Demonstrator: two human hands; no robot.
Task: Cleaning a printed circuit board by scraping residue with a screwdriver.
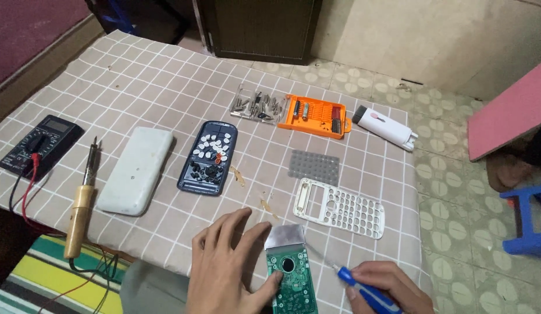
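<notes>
Item: we are bracing the green circuit board (292, 280) with our spread left hand (227, 267); our right hand (387, 286) is gripping the blue screwdriver (363, 291) shut.

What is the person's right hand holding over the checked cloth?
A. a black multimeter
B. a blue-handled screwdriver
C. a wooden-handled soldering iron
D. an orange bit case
B: the right hand grips a blue-handled screwdriver, its tip pointing toward the green circuit board that the left hand steadies; the soldering iron lies untouched at the left.
</notes>
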